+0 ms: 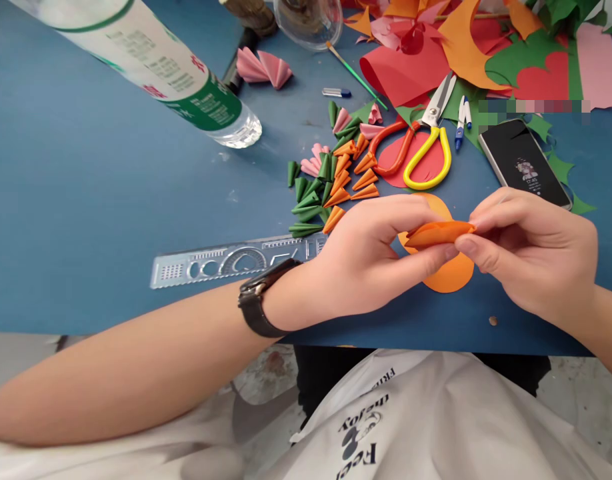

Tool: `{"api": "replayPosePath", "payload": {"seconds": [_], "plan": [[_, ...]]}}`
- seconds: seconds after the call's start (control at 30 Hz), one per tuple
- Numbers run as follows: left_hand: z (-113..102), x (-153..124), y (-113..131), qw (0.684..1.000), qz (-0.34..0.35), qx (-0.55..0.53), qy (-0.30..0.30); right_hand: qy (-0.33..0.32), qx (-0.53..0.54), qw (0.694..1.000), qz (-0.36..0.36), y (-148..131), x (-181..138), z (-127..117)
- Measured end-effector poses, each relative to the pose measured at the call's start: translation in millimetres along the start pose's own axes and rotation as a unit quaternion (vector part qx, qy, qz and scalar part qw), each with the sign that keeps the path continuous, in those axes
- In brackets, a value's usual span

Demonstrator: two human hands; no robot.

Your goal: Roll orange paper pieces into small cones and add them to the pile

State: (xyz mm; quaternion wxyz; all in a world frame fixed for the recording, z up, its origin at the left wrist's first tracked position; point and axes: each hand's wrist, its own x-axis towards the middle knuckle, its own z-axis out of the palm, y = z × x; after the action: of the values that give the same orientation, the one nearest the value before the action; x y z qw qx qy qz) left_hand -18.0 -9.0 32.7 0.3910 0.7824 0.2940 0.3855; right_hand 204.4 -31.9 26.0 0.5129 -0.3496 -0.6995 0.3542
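A folded piece of orange paper [433, 235] is held between both hands above the table's front edge. My left hand [381, 247] has its thumb below and fingers above the paper, gripping its left part. The fingertips of my right hand [536, 243] pinch its right end. Under the hands lies a flat orange paper shape [451, 277] with rounded edges, partly covered. Just beyond my left hand are several small rolled paper cones, orange ones [365, 192], green ones [309, 200] and pink ones [313, 163].
Scissors [431, 133] with red and yellow handles lie ahead, by pens [463, 123] and a phone [526, 163]. A clear ruler [236, 261] lies beside my left forearm. A large bottle [186, 80] stands at left. Colored paper scraps [406, 73] cover the back right.
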Motion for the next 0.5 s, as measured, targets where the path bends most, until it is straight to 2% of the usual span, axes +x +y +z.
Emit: {"api": "replayPosePath", "payload": {"seconds": [0.1,0.3,0.5], "plan": [[-1.0,1.2,1.4,0.999,-0.024,-0.014,-0.018,-0.012,0.002,1.0,0.01,0.7,0.2,-0.9],[2.5,0.0,3.8,0.995,-0.076,-0.062,-0.011,-0.007,-0.007,1.0,0.026,-5.5,-0.2,2.8],[1.3,0.1,4.4,0.996,-0.066,-0.053,-0.014,0.006,-0.007,0.999,0.034,-6.3,-1.5,4.8]]}}
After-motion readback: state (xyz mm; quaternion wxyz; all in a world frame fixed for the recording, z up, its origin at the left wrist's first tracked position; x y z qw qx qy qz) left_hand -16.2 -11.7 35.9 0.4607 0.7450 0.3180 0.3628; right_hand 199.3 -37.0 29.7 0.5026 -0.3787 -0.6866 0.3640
